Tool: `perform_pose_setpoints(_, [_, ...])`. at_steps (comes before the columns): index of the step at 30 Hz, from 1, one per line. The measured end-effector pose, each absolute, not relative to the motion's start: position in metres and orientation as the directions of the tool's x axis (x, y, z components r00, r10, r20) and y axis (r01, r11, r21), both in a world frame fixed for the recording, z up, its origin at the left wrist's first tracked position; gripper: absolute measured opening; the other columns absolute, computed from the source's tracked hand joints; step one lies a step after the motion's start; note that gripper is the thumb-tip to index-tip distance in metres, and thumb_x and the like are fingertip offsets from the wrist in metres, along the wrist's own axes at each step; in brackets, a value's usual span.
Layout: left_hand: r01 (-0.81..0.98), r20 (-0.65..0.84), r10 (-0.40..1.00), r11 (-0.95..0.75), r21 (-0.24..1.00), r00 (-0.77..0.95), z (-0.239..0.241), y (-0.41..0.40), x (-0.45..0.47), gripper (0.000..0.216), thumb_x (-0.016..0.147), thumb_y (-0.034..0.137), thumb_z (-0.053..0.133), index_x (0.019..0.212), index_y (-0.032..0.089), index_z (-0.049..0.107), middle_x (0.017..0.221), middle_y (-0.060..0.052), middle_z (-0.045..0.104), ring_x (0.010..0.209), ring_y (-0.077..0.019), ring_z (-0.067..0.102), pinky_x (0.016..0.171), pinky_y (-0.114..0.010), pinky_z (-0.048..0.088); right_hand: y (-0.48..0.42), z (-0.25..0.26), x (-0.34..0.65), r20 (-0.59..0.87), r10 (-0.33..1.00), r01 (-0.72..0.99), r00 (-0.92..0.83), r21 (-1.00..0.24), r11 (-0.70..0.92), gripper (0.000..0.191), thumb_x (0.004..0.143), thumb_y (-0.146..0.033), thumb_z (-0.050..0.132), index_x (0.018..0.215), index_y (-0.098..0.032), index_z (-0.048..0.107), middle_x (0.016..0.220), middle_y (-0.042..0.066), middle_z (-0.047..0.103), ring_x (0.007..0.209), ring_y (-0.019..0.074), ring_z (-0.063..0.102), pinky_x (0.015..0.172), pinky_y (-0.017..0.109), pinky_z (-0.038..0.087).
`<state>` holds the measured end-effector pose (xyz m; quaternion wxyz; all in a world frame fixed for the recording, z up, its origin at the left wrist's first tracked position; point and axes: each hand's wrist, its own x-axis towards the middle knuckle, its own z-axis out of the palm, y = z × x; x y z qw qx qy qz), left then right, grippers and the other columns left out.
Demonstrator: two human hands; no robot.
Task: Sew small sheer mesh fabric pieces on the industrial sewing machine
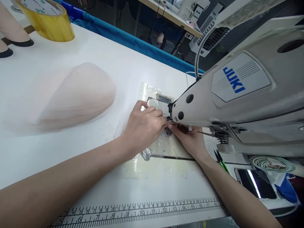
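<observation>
My left hand (144,125) rests on the white sewing table (99,63), its fingers pinched together right at the needle area of the white JUKI sewing machine (237,91). What the fingertips hold is too small to make out. My right hand (190,139) lies under the machine head, fingers reaching to the same spot beside the left fingertips; most of its fingers are hidden by the machine. A taped-over needle plate (163,145) lies beneath both hands.
A pile of sheer pale-pink fabric (78,95) lies to the left. A roll of yellow tape (47,19) stands at the far left. A printed ruler (142,210) runs along the front edge. Green-handled snips (222,163) and a phone (256,183) sit at right.
</observation>
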<state>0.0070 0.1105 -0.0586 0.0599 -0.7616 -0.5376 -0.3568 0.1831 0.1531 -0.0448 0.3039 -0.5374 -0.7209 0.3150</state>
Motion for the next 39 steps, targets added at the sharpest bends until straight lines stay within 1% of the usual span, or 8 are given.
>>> perform_pose_setpoints(10, [0.848,0.625,0.758,-0.445,0.288,0.186,-0.057,0.106,0.005,0.017,0.092,0.017,0.055,0.08,0.019,0.066,0.075,0.003,0.068,0.069,-0.0135,0.06,0.086,-0.037,0.037,0.151,-0.043,0.194,0.068,0.949,0.485,-0.307,-0.847,0.218,0.019,0.073,-0.041,0.073,0.071,-0.023,0.066,0.079,0.002,0.068,0.082,0.0228,0.063,0.082,0.041,0.052])
perform_pose_setpoints(14, [0.852,0.66,0.693,-0.501,0.149,0.292,-0.054,0.105,0.005,0.015,0.09,0.014,0.055,0.08,0.018,0.066,0.077,0.001,0.067,0.069,-0.0134,0.058,0.078,-0.034,0.039,0.151,-0.041,0.205,0.012,0.873,0.464,-0.488,-0.843,0.271,0.011,0.075,-0.035,0.072,0.071,-0.026,0.067,0.085,0.001,0.067,0.088,0.0227,0.062,0.087,0.044,0.05])
perform_pose_setpoints(17, [0.832,0.683,0.609,-0.554,0.003,0.403,-0.053,0.105,0.006,0.015,0.088,0.012,0.058,0.079,0.02,0.067,0.07,0.002,0.063,0.064,-0.0135,0.053,0.069,-0.033,0.039,0.154,-0.039,0.211,-0.008,0.713,0.376,-0.701,-0.854,0.36,0.004,0.078,-0.029,0.066,0.075,-0.026,0.068,0.085,0.0,0.066,0.087,0.0202,0.061,0.087,0.042,0.05])
perform_pose_setpoints(20, [0.787,0.707,0.515,-0.61,-0.093,0.483,-0.051,0.104,0.008,0.022,0.086,0.007,0.058,0.07,0.02,0.064,0.063,0.003,0.058,0.059,-0.0126,0.048,0.067,-0.032,0.038,0.156,-0.036,0.216,-0.011,0.609,0.3,-0.793,-0.877,0.375,0.005,0.079,-0.023,0.062,0.077,-0.024,0.066,0.081,-0.001,0.064,0.084,0.018,0.06,0.083,0.037,0.049])
perform_pose_setpoints(23, [0.723,0.717,0.412,-0.666,-0.183,0.562,-0.047,0.103,0.009,0.019,0.086,0.006,0.06,0.071,0.019,0.063,0.06,0.004,0.055,0.058,-0.0122,0.046,0.063,-0.031,0.038,0.153,-0.037,0.216,-0.05,0.7,0.406,-0.712,-0.843,0.353,0.012,0.085,-0.032,0.059,0.081,-0.023,0.065,0.085,0.001,0.065,0.09,0.0204,0.06,0.081,0.036,0.049])
perform_pose_setpoints(27, [0.678,0.718,0.337,-0.691,-0.25,0.609,-0.042,0.103,0.01,0.013,0.087,0.008,0.062,0.078,0.018,0.064,0.059,0.004,0.054,0.057,-0.0116,0.045,0.058,-0.03,0.036,0.147,-0.044,0.206,-0.018,0.916,0.604,-0.401,-0.757,0.249,0.027,0.084,-0.05,0.061,0.082,-0.023,0.066,0.088,0.005,0.064,0.099,0.0263,0.059,0.084,0.04,0.049])
perform_pose_setpoints(33, [0.644,0.698,0.34,-0.732,-0.224,0.63,-0.04,0.101,0.011,0.006,0.085,0.01,0.066,0.085,0.016,0.064,0.06,0.005,0.06,0.055,-0.0108,0.05,0.057,-0.03,0.037,0.149,-0.04,0.195,0.053,0.845,0.522,-0.533,-0.765,0.377,0.02,0.084,-0.036,0.063,0.072,-0.021,0.065,0.07,0.003,0.062,0.077,0.0218,0.061,0.078,0.037,0.049])
perform_pose_setpoints(39, [0.647,0.68,0.364,-0.732,-0.213,0.636,-0.038,0.098,0.011,0.009,0.086,0.011,0.065,0.082,0.018,0.064,0.057,0.005,0.059,0.052,-0.0096,0.051,0.056,-0.029,0.036,0.151,-0.041,0.196,0.076,0.853,0.542,-0.516,-0.742,0.394,0.033,0.086,-0.04,0.059,0.059,-0.02,0.054,0.058,0.0,0.054,0.066,0.0183,0.056,0.073,0.035,0.045])
